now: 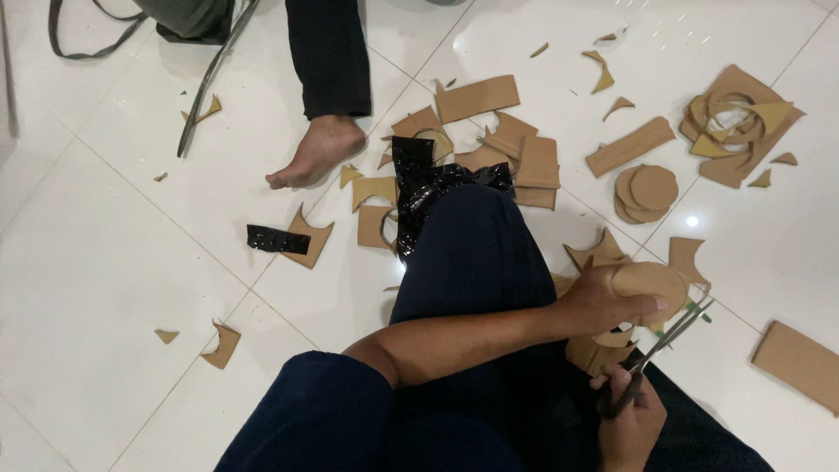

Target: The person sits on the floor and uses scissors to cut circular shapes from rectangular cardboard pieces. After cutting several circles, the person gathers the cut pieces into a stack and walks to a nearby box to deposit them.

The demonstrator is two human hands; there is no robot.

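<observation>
At lower right, the left hand grips a cardboard disc while the right hand, closed around scissors, trims its edge. Finished discs sit stacked at upper right; offcuts litter the floor, and uncut strips seemingly remain.

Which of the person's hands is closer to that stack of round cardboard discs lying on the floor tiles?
The left. The left hand, holding a cardboard circle, sits just below and left of the stack of discs. The right hand, gripping the scissors, is lower in the frame, farther from it.
</observation>
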